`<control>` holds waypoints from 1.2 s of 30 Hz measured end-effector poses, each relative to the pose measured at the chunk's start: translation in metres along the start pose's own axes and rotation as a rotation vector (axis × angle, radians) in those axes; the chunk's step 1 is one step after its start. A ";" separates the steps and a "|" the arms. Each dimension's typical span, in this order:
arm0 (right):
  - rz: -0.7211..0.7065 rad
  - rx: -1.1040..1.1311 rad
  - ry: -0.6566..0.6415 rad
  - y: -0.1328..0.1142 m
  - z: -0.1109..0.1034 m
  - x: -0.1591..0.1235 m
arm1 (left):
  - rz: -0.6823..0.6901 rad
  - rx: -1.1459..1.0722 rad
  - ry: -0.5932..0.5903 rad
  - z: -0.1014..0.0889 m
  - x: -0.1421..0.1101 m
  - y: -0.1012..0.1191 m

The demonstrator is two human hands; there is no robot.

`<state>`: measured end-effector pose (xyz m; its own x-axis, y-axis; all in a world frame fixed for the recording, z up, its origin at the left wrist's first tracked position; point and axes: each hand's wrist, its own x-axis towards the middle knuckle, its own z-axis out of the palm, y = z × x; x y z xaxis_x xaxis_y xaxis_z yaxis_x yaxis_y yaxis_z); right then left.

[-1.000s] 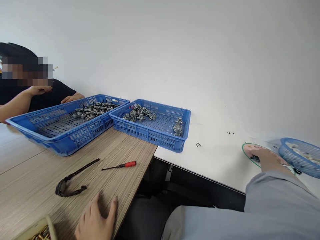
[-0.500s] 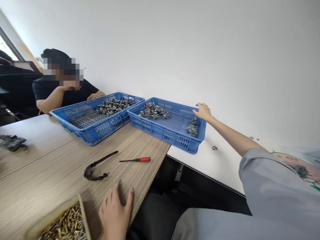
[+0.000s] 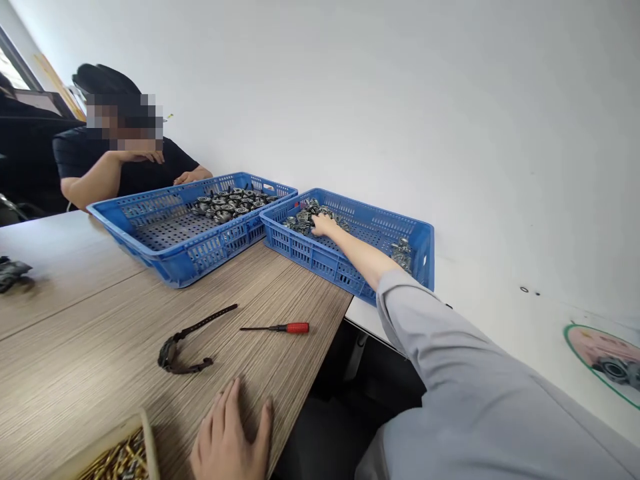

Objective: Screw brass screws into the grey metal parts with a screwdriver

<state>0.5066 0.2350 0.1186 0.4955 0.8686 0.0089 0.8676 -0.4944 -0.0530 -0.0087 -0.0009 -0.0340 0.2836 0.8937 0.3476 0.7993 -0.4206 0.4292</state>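
My left hand (image 3: 231,433) lies flat on the wooden table, fingers stretched and thumb apart, holding nothing. My right hand (image 3: 326,225) reaches into the right blue crate (image 3: 320,261), at the pile of grey metal castings (image 3: 303,217) at its left end. The fingertips touch or hover over the castings; whether they grip one I cannot tell. More shiny castings (image 3: 401,252) lie at that crate's right end, partly behind my forearm. Beyond my left hand are a red-handled screwdriver (image 3: 297,327) and a black wristwatch (image 3: 169,353).
A second blue crate (image 3: 175,263) with many dark castings adjoins on the left. A bin (image 3: 150,443) of brass-coloured pieces stands front left. A dark metal part (image 3: 11,272) lies at the far left. A person (image 3: 107,163) sits behind the left crate; a wall runs behind.
My right hand has moved left from the right crate's far right rim to the castings at its left end. My left hand stays flat on the table. The view has shifted slightly.
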 end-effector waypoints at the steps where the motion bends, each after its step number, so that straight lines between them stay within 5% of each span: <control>1: 0.008 0.006 -0.011 0.001 0.006 0.005 | 0.011 -0.005 0.009 0.001 -0.001 -0.001; 9: 0.023 0.042 -0.049 0.022 0.039 0.027 | 0.044 -0.022 0.017 0.008 -0.003 -0.007; 36: 0.047 0.208 0.019 0.034 0.046 0.025 | 0.072 -0.024 0.025 -0.001 -0.003 0.006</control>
<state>0.5466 0.2418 0.0714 0.5380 0.8427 0.0205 0.8170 -0.5153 -0.2588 -0.0056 -0.0065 -0.0316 0.3267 0.8568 0.3990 0.7642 -0.4879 0.4220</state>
